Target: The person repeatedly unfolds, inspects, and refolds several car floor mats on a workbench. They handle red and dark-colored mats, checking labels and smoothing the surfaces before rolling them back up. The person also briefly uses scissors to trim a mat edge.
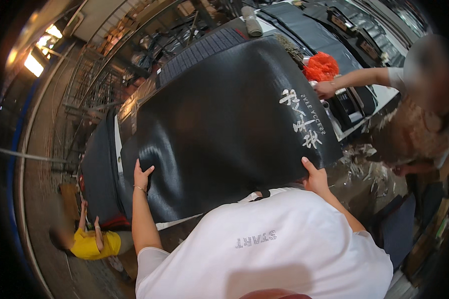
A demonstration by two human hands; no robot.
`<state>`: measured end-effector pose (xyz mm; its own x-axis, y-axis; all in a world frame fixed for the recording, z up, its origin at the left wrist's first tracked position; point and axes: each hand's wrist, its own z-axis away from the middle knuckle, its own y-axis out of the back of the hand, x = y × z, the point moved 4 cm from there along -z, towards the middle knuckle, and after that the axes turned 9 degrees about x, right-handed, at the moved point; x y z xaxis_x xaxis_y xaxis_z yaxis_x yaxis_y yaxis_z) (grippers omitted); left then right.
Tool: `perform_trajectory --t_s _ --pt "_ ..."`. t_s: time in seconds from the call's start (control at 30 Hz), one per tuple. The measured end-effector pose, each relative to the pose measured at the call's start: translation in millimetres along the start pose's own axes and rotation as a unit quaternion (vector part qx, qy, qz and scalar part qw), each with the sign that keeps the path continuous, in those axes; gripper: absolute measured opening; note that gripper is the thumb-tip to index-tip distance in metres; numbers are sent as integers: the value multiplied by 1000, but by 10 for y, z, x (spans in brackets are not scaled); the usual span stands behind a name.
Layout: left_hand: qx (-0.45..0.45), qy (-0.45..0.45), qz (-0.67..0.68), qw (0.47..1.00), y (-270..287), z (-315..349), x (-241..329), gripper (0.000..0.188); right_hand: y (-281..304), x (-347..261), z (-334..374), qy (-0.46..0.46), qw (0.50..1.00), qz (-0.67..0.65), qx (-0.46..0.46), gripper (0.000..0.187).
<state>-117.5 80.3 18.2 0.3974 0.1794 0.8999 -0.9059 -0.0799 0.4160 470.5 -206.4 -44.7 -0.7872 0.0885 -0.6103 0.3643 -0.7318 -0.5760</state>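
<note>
A large black floor mat [219,124] with a glossy surface and silver lettering along its right end stretches in front of me. My left hand [143,175] grips the mat near its left end, thumb on top and the other fingers mostly hidden. My right hand [315,178] holds the near right edge, its thumb lying over the top and its fingers out of sight underneath. Between my hands the mat bends and catches the light. Its far side lies over a stack of dark ribbed mats [199,55].
At the right, a person's hand [326,89] reaches to the mat's far right edge, beside a red plastic bag [322,66]. Someone in a yellow shirt [95,244] touches a dark mat stack [101,169] at left. Clear scraps [366,169] lie on the right. Metal racks [92,84] stand beyond.
</note>
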Motion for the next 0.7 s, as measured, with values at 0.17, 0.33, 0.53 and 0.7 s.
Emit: perform_trajectory --t_s 0.17,0.33,0.53,0.7 --pt "82 -73 -258 960 163 -194 -536 91 124 185 45 -87 993 71 26 40" --pt "-87 -428 -268 859 -1681 1012 302 82 223 -95 23 -201 912 358 -1 60" --pt "-229 -505 -410 724 -2369 2332 292 88 -71 -431 140 -220 869 419 -146 59" --pt "-266 -358 -342 827 -2014 2217 934 55 -414 -837 231 -73 766 478 -424 54"
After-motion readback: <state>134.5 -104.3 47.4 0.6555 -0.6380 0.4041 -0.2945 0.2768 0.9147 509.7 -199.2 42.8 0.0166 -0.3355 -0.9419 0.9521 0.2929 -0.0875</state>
